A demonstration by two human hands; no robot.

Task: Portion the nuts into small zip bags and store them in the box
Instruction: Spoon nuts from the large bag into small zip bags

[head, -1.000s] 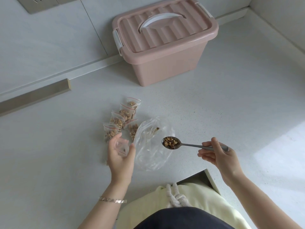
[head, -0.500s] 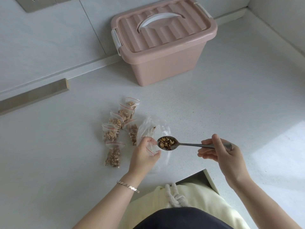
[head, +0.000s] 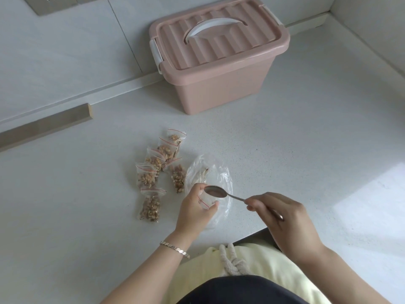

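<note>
Clear zip bag (head: 207,202) half hidden by left hand (head: 192,213), spoon (head: 217,191) by right hand (head: 285,218)

White counter (head: 306,150), tan strip (head: 43,126), wall socket plate (head: 57,4)

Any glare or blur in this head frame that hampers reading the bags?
Head view: sunlit patch on the counter at right is washed out; filled zip bags read sharp; spoon bowl looks slightly smeared; clear bag in the left hand hardly separates from the white surface.
</note>
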